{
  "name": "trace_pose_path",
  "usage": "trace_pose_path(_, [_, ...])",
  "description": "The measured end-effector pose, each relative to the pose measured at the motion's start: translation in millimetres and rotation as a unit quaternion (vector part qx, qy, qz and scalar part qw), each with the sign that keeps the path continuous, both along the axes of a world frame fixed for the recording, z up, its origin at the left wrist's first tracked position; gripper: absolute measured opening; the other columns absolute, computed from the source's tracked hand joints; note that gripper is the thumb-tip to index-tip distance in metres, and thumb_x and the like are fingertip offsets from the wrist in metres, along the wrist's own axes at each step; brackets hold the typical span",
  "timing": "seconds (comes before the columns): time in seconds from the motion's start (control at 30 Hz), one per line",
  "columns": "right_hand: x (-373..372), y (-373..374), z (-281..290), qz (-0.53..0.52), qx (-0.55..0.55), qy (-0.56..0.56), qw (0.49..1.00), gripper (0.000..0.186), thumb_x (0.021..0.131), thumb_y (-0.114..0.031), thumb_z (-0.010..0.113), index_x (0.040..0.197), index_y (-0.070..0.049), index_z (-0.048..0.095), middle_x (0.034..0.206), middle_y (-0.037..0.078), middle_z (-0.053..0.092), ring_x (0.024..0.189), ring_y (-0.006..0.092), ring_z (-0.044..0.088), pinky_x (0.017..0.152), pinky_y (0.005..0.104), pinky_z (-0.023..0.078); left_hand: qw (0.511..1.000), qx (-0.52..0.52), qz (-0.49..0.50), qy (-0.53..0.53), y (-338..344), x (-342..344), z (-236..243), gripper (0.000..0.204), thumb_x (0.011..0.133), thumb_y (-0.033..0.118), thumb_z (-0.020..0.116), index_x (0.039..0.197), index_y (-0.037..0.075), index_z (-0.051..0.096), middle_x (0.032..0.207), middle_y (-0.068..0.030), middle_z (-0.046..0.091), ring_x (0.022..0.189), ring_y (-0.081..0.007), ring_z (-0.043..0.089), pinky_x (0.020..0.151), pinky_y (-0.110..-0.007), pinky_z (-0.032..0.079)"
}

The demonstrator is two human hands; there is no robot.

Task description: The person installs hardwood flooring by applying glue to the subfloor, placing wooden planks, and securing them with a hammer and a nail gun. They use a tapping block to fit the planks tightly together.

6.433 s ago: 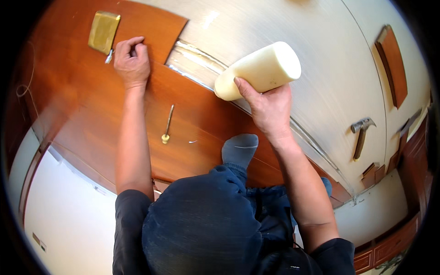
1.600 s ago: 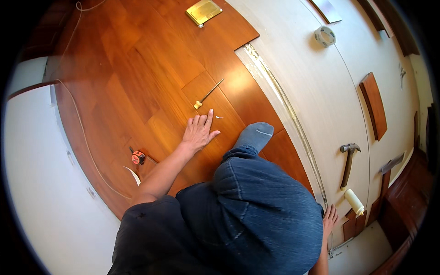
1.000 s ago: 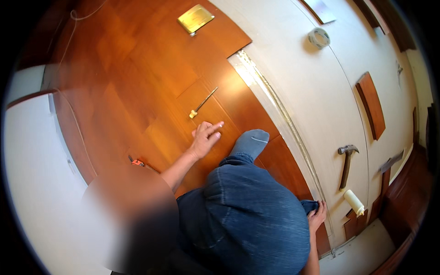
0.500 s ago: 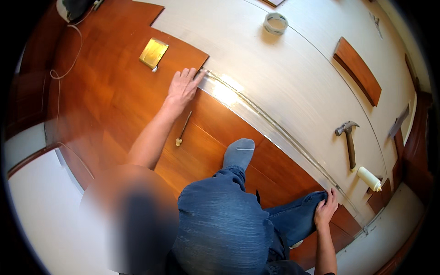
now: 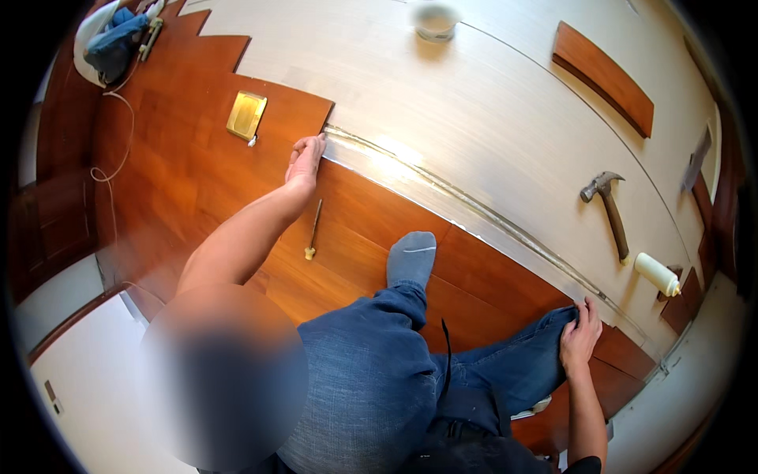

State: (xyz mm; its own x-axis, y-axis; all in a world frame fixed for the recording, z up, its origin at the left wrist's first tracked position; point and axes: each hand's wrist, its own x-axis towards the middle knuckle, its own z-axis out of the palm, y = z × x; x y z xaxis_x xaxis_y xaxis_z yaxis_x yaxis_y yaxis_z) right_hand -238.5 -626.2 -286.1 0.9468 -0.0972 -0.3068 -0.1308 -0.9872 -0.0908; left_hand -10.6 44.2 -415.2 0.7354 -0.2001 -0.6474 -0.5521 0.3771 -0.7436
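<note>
At the exposed end of the wooden flooring, my left hand [image 5: 305,160] has its fingers curled against the plank edge, beside the shiny strip [image 5: 387,160] along the seam; what they grip, if anything, is hidden. My right hand [image 5: 580,338] rests by my knee at the flooring's front-right edge, fingers slightly apart. A yellow metal plate [image 5: 247,114] lies above my left hand, and a thin tool with a pale handle [image 5: 310,251] below it. A claw hammer [image 5: 612,213] and a cream bottle [image 5: 655,272] lie on the light underlay [image 5: 505,118] to the right.
A loose plank [image 5: 602,75] and a blurred tape roll [image 5: 434,24] lie on the underlay. A pile with blue cloth [image 5: 114,43] sits top left, a cord running from it. Short board pieces [image 5: 683,304] are at right; my sock-covered foot [image 5: 410,261] is on the planks.
My left hand has moved up from beside the thin tool to the plank end and curled its fingers. My right hand has shifted slightly up and right. The view has turned.
</note>
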Motion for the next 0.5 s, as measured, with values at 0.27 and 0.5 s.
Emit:
trace_pose_path(0.27, [-14,-10,7,-0.025,0.035,-0.038,0.998,0.043,0.082,0.005,0.057,0.123,-0.006,0.066,0.146,0.017,0.055,0.129,0.0365,0.055,0.115,0.0488,0.037,0.999,-0.029,0.018,0.026,22,-3,-4,0.089,0.083,-0.006,0.058,0.164,0.013,0.029,0.104,-0.0072,0.044,0.081,-0.0224,0.049,0.075,-0.041,0.042])
trace_pose_path(0.5, [-9,-9,7,-0.027,0.057,-0.038,0.997,0.04,0.081,0.004,0.058,0.119,-0.006,0.068,0.144,0.017,0.057,0.129,0.0367,0.055,0.115,0.049,0.037,0.983,-0.049,0.163,0.065,7,-1,45,0.052,0.097,0.021,0.058,0.147,0.011,0.053,0.119,-0.0054,0.049,0.103,-0.023,0.049,0.086,-0.044,0.038])
